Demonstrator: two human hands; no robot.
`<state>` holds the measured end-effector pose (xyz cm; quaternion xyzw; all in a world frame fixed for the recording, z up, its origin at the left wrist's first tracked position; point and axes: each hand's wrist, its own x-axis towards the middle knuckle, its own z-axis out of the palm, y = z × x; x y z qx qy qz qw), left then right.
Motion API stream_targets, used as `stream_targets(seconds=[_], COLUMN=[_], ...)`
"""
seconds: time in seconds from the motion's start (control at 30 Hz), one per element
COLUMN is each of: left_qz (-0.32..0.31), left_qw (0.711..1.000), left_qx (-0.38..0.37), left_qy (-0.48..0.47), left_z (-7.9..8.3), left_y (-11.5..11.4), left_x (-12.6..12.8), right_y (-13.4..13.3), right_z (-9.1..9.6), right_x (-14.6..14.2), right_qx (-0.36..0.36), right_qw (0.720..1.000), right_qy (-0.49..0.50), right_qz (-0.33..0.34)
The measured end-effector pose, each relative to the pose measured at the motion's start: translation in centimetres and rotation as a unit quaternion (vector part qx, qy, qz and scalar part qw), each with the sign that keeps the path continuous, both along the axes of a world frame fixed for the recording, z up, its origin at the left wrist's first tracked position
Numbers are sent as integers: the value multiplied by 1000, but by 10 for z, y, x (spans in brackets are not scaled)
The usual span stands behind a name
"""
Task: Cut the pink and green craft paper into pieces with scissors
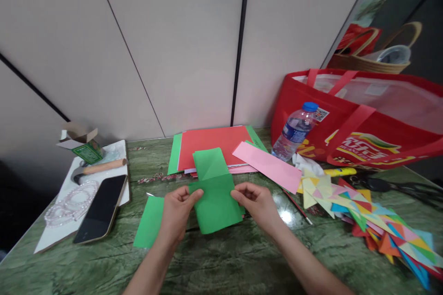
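Between my two hands is a green sheet of paper (218,207), its lower part folded over and its upper part standing out beyond the fold. My left hand (182,207) pinches its left edge between thumb and fingers. On the opposite edge, my right hand (254,200) has the same kind of pinch. Another green paper piece (148,223) lies on the table beside my left wrist. Behind the held sheet sits a stack of coloured paper (214,140), red on top with green showing at its sides. A pink paper strip (268,166) rests across the stack's right corner.
At left, a phone (100,209), bead strings (72,205), a wooden-handled tool (104,166) and a small open box (86,150) lie on a white board. At right stand a water bottle (294,133) and a red bag (346,120), near folded coloured paper pieces (377,216) and a pencil (297,207).
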<state>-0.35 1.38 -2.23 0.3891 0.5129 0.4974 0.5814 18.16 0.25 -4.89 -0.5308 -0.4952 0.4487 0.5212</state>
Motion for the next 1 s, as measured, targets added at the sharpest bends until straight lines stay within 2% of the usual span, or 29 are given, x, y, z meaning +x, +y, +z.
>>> stream_targets(seconds=[0.17, 0.3, 0.43, 0.67, 0.83, 1.0], left_qz=[17, 40, 53, 60, 49, 74], left_qw=[999, 999, 998, 993, 996, 993], left_qx=[25, 25, 25, 88, 67, 85], left_qy=[40, 20, 5, 48, 27, 29], left_z=[6, 10, 7, 8, 10, 4], left_y=[1, 3, 3, 2, 3, 6], left_x=[-2, -2, -4, -5, -5, -7], right_y=[0, 2, 1, 0, 0, 0], right_z=[3, 3, 2, 1, -1, 0], right_x=[0, 1, 1, 0, 1, -1], right_qx=[7, 6, 3, -10, -8, -19], right_qw=[1000, 1000, 1000, 1000, 1000, 1000], right_qy=[-2, 0, 4, 19, 13, 16], right_qz=[-16, -23, -17, -1, -2, 3])
